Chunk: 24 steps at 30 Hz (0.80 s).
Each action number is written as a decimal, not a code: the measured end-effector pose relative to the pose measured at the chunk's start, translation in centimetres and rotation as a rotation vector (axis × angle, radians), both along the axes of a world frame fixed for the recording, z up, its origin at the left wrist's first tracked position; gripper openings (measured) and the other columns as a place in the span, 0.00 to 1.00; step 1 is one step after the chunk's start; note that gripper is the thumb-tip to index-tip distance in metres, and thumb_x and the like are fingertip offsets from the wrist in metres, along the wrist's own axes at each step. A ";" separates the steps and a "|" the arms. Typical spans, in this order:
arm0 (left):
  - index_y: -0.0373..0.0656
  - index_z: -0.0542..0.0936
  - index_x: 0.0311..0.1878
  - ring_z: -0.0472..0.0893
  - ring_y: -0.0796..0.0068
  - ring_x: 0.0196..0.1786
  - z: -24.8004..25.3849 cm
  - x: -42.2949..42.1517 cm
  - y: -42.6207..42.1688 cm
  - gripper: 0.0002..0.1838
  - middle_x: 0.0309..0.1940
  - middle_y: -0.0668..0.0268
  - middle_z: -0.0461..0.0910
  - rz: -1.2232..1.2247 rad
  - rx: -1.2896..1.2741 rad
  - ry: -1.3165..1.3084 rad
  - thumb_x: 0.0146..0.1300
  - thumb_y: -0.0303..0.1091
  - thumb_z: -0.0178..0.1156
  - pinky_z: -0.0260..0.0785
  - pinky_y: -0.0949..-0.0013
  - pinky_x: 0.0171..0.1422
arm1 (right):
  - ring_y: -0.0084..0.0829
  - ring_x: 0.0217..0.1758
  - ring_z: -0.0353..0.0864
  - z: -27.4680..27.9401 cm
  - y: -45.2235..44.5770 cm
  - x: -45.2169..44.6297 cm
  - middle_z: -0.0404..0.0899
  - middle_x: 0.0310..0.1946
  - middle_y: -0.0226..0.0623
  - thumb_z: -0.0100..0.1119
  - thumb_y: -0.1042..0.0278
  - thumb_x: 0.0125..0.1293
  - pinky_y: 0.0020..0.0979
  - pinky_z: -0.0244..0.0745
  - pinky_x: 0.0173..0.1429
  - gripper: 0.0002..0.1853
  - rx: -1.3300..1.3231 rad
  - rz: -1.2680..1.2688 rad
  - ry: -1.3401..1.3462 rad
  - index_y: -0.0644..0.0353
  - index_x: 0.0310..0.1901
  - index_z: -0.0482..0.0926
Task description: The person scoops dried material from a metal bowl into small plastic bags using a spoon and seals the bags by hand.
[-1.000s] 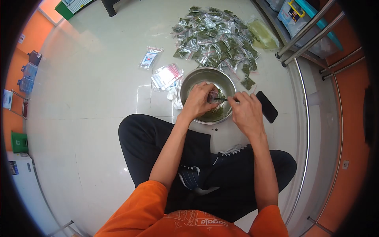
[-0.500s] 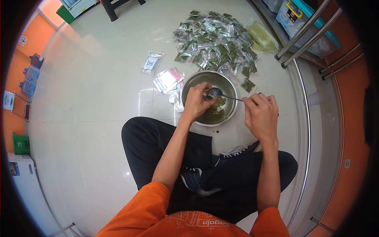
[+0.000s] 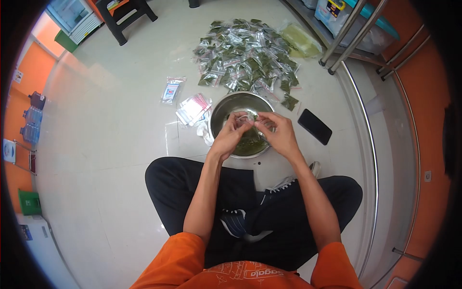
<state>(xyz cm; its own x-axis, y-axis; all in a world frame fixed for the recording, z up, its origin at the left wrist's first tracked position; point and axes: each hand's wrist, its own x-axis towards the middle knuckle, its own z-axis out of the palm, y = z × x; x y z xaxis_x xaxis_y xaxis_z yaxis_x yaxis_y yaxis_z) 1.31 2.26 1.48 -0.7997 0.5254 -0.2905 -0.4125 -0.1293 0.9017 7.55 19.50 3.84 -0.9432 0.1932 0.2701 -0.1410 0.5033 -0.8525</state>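
Observation:
Over the steel bowl [image 3: 216,108], my left hand [image 3: 228,137] pinches one side of a small clear plastic bag [image 3: 249,118]. My right hand [image 3: 280,135] has its fingertips closed on the bag's other side. The bag's contents are hard to make out. Chopped green bits [image 3: 248,147] lie in the bottom of the bowl, partly covered by my hands. A large heap of small zip bags with green contents [image 3: 250,53] spreads just beyond the bowl. Flat packs of unused-looking zip bags [image 3: 193,109] rest to its left. The spoon cannot be clearly seen.
A black phone [image 3: 314,126] lies on the floor right of the bowl. White tissue [image 3: 204,132] sits against the bowl's left side. Another bag pack [image 3: 172,90] is farther left. A large bag with yellowish-green contents [image 3: 301,41] lies beside the heap. Metal rails [image 3: 361,111] run along the right.
My right hand has moved left from beside the bowl to meet my left hand at the bag. It no longer visibly holds the spoon. The phone has come into view.

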 end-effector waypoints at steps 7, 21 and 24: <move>0.37 0.78 0.53 0.79 0.79 0.52 1.1 0.5 0.7 0.11 0.45 0.66 0.83 -0.038 -0.004 0.130 0.72 0.30 0.63 0.69 0.73 0.60 | 0.24 0.35 0.86 -0.1 0.9 0.3 0.88 0.33 0.40 0.68 0.70 0.67 0.27 0.78 0.43 0.10 -0.231 -0.029 -0.159 0.67 0.45 0.87; 0.35 0.80 0.46 0.83 0.79 0.46 0.9 0.5 0.7 0.07 0.40 0.66 0.85 -0.020 -0.065 0.307 0.70 0.28 0.65 0.75 0.74 0.54 | 0.21 0.35 0.84 -0.6 1.2 0.3 0.87 0.31 0.35 0.67 0.72 0.67 0.26 0.77 0.42 0.07 -0.290 0.065 -0.141 0.68 0.41 0.86; 0.34 0.81 0.45 0.83 0.79 0.46 1.2 0.5 0.4 0.08 0.39 0.66 0.85 -0.030 -0.107 0.359 0.70 0.29 0.66 0.75 0.74 0.54 | 0.21 0.35 0.84 -0.9 0.8 0.4 0.87 0.33 0.35 0.66 0.73 0.67 0.26 0.77 0.42 0.07 -0.424 0.080 -0.105 0.68 0.42 0.86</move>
